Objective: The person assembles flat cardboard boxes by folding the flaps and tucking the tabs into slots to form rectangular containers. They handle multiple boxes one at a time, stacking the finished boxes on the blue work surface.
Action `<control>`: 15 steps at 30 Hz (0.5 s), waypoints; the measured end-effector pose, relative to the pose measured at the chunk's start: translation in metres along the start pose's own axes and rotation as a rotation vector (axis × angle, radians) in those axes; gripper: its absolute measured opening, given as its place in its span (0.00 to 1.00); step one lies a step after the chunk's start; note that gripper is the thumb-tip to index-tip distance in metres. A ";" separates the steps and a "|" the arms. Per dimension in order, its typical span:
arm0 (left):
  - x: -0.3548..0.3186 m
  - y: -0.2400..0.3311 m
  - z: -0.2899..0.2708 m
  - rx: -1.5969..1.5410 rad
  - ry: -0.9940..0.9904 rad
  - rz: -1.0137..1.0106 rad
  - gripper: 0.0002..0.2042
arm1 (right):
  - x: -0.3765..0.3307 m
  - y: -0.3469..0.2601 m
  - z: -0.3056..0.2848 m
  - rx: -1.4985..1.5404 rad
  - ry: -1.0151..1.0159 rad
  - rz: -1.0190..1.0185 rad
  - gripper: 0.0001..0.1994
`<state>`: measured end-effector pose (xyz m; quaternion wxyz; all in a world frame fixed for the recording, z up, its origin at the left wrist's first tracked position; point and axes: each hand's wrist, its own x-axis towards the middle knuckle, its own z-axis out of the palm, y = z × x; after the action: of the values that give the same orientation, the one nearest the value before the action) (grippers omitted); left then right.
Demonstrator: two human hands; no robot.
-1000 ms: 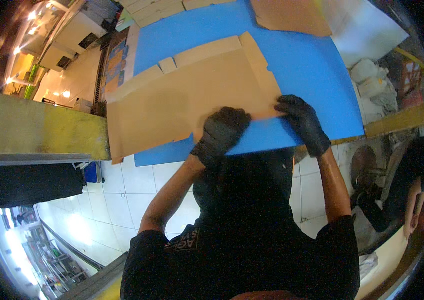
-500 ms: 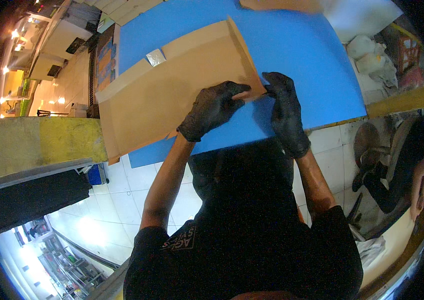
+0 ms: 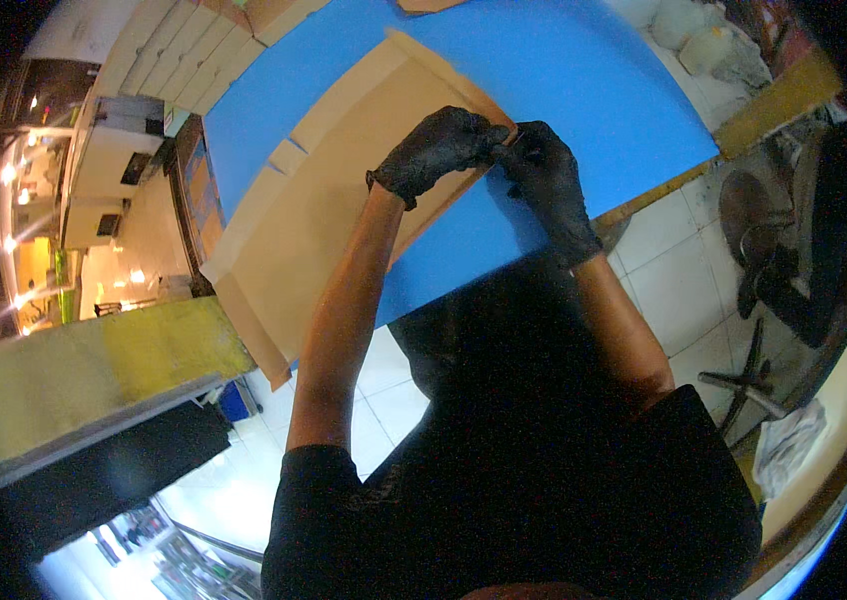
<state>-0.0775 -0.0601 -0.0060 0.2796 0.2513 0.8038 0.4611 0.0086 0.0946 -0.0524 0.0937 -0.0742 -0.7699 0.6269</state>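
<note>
A large brown sheet (image 3: pixel 314 205), like kraft paper or thin cardboard, lies on a blue work surface (image 3: pixel 594 90). Its edges are creased up in narrow folded flaps, and the far edge has a small notch. My left hand (image 3: pixel 441 155), in a black glove, is closed at the sheet's right corner with the fingertips pinching its edge. Right beside it, my right hand (image 3: pixel 549 185), also black-gloved, is closed on the same corner. The fingertips of both hands nearly meet there and hide the corner itself.
A yellow-painted ledge (image 3: pixel 174 340) runs along the left. Pale boxes (image 3: pixel 174 50) stand at the far left, and another brown piece (image 3: pixel 429 5) lies at the far edge. White bags (image 3: pixel 709 45) sit at the far right. A seated person's dark-clothed leg (image 3: pixel 804 300) is at right, near a chair base (image 3: pixel 744 380).
Both my hands have come together at the corner, the right closing in beside the left. The whole view has turned, so the sheet appears more tilted.
</note>
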 end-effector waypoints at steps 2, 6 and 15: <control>0.004 0.007 0.000 -0.020 -0.001 0.054 0.19 | -0.002 -0.009 -0.003 0.170 -0.049 0.077 0.16; 0.016 0.011 -0.007 0.023 0.016 0.133 0.15 | -0.007 -0.012 -0.008 0.430 0.056 0.163 0.18; 0.007 0.017 0.005 0.220 0.205 0.061 0.12 | -0.006 -0.018 -0.001 0.550 0.158 0.292 0.20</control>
<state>-0.0769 -0.0447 0.0055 0.1527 0.2565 0.8658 0.4016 0.0144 0.0900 -0.0348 0.0786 -0.2043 -0.5430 0.8107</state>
